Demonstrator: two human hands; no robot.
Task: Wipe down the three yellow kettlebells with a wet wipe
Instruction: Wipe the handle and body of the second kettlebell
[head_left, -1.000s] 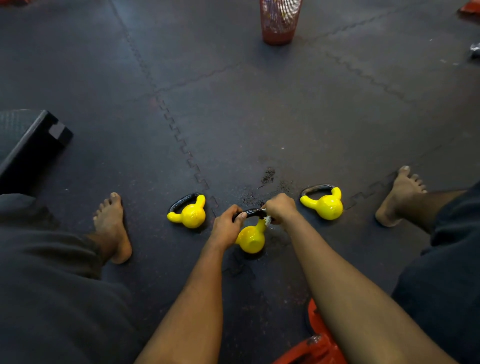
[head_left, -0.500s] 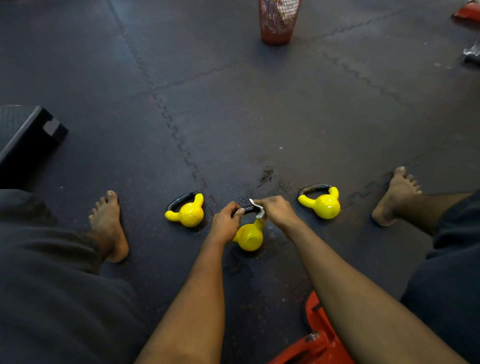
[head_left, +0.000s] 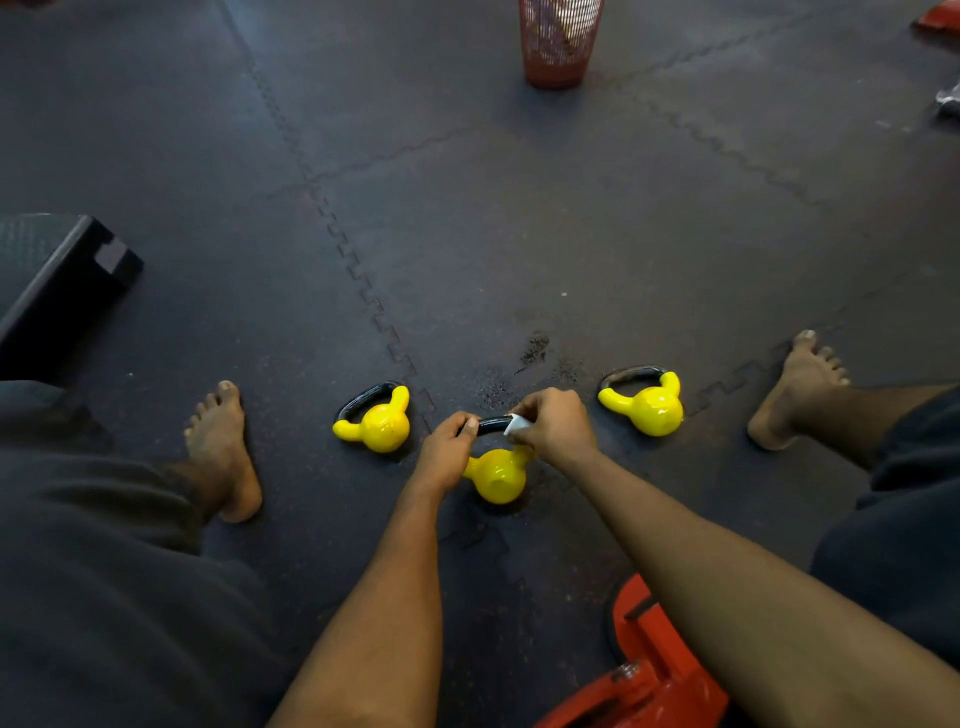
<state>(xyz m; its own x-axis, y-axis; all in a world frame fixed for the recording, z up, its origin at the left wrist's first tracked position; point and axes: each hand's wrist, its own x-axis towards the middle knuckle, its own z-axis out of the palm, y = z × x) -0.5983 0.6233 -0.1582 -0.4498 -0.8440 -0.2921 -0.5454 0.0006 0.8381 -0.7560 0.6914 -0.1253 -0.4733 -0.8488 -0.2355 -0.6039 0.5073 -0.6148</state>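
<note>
Right hand (head_left: 556, 423) has pressed wipe (head_left: 517, 424) down onto handle (head_left: 491, 425).

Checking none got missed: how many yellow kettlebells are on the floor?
3: left kettlebell near the left foot, middle kettlebell between them, right kettlebell near the right foot.

text: none you can read | labels, numbers: none | you checked: kettlebells (head_left: 649, 413), basket (head_left: 558, 47) beyond the kettlebells
</note>
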